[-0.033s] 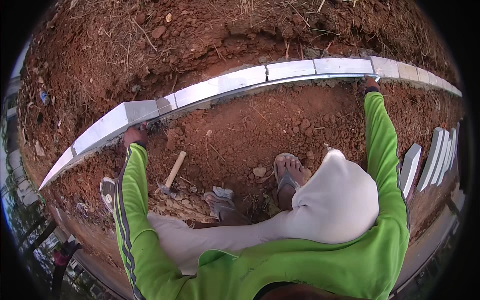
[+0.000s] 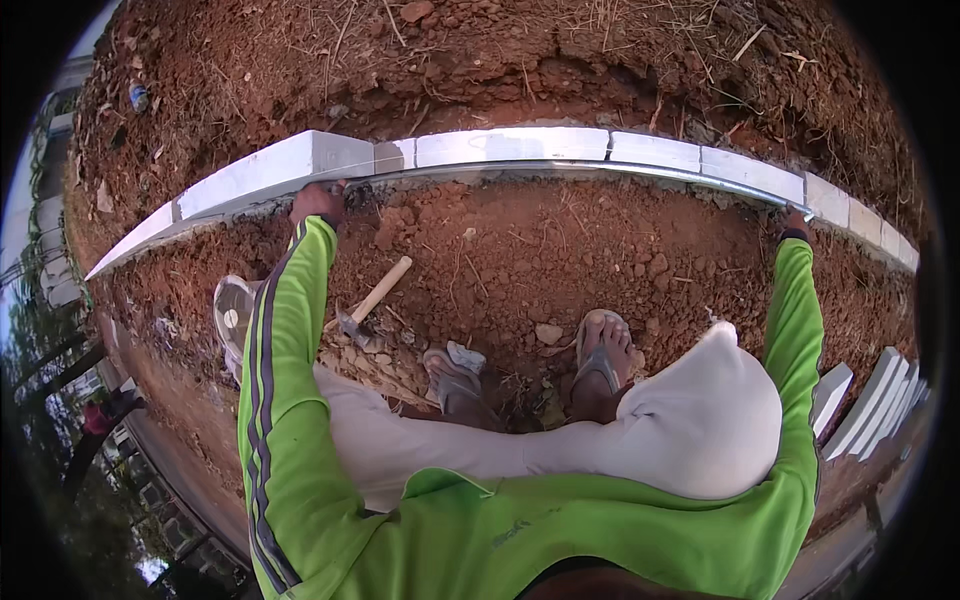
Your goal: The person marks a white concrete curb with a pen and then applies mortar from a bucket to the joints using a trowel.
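Observation:
A row of white blocks [image 2: 510, 146] runs in a curve across red earth. A long grey metal bar [image 2: 600, 172] lies against the row's near face. My left hand [image 2: 320, 203] grips the bar's left end, fingers curled over it. My right hand [image 2: 797, 222] is closed on the bar's right end, and only its back shows past the green sleeve. I squat in front of the row in green sleeves and pale trousers, with both sandalled feet [image 2: 598, 358] on the dirt.
A wooden-handled hammer [image 2: 375, 300] lies on the dirt by my left knee, next to a pale rounded object [image 2: 232, 315]. Several spare white blocks [image 2: 880, 400] stand at the right. A raised bank of red soil with dry grass [image 2: 560, 60] rises behind the row.

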Available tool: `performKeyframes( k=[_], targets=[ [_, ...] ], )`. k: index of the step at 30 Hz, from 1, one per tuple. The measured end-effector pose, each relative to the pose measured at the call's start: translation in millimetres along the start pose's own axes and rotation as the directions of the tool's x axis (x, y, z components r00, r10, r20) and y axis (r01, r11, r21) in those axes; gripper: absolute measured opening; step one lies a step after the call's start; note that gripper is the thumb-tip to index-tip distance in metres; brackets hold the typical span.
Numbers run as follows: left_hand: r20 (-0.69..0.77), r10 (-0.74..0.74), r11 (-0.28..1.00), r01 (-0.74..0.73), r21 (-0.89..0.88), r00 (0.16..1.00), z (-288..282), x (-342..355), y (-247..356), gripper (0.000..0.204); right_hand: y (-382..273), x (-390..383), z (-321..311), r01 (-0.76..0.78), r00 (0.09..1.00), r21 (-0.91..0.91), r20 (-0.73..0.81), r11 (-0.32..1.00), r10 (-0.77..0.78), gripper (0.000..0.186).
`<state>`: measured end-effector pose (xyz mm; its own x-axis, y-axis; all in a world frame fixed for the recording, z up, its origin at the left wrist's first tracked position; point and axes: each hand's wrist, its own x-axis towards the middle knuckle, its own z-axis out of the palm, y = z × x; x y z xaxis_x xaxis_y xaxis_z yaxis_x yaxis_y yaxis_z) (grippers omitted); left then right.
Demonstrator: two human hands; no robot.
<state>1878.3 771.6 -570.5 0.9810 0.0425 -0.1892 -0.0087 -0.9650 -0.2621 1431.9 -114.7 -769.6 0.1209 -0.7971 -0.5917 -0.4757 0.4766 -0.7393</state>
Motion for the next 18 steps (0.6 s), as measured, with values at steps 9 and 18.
performKeyframes(
  k=[9,18],
  targets=[
    [0.007,-0.055,0.997,0.055,-0.059,0.998,-14,-33,-20,0.057,-11,43,33,-0.039,0.998,0.06,0.046,0.997,0.036,0.036],
    [0.028,-0.057,0.994,0.06,-0.096,0.998,-7,-32,-10,0.056,-26,100,3,0.061,0.996,-0.096,0.066,0.993,-0.055,0.044]
  ],
)
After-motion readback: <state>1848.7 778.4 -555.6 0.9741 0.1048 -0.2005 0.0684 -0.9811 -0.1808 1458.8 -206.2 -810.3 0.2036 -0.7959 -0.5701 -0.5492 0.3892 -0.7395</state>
